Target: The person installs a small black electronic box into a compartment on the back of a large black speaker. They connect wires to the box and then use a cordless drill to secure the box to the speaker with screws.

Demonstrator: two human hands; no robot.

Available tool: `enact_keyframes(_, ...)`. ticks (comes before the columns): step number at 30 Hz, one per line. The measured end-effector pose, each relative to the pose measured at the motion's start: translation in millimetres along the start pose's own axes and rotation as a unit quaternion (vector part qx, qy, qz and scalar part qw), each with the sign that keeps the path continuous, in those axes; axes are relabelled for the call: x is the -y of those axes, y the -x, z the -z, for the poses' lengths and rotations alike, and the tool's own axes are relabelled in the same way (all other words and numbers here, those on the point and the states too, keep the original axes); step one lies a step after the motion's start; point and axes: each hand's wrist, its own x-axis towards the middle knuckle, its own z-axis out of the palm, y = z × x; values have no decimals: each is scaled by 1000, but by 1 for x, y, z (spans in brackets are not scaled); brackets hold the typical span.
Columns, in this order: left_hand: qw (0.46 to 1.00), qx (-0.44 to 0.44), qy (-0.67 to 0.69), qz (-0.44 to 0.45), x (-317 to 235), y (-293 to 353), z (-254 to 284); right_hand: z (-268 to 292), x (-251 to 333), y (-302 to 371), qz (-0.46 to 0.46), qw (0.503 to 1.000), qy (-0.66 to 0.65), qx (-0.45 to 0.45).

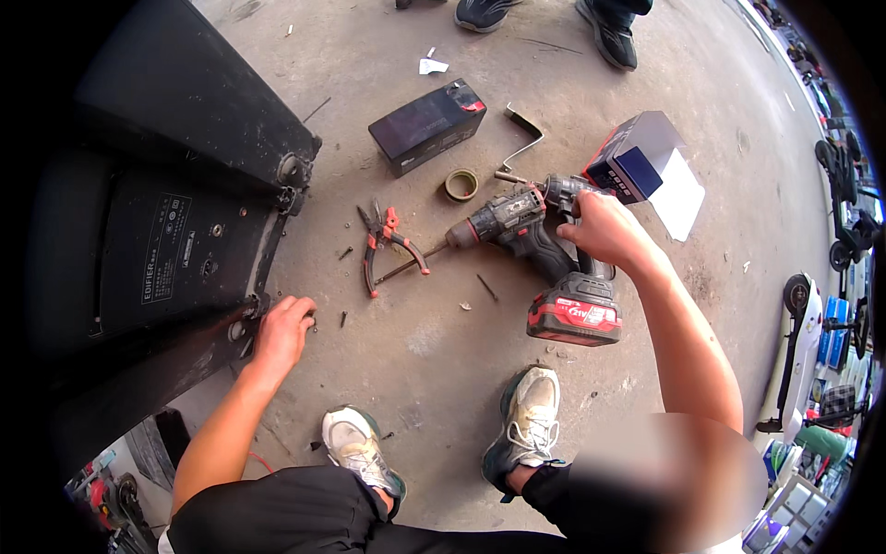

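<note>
My right hand (609, 229) is closed around the upper rear of a grey cordless power tool (561, 190), whose lower part is mostly hidden. Just in front lies a cordless drill (517, 222) with a long bit and a red and black battery. My left hand (284, 331) has its fingers curled together beside the lower corner of a black speaker cabinet (235, 185); anything between the fingertips is too small to make out. Red-handled pliers (389, 231) lie spread on the floor left of the drill. Several small dark screws (344, 319) are scattered near my left hand.
A black battery block (420, 129), a small round cup (460, 185) and a bent metal bracket (524, 134) lie beyond the tools. An opened box (637, 162) stands to the right. Another person's shoes (609, 35) are at the far edge. Scooters (796, 342) line the right side.
</note>
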Motion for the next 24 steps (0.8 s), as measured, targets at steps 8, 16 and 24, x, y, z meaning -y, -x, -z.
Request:
enact_keyframes(8,999,25,28,34,4,-6,0,-42,12,27,50,991,95,-78)
enact_keyframes(16,999,11,-33,33,5,2,-4,-49,4,13,29,997,61,46)
enact_keyframes(24,836,95,487,235,-22,22,17,-43,21,13,-88,990,-104,28)
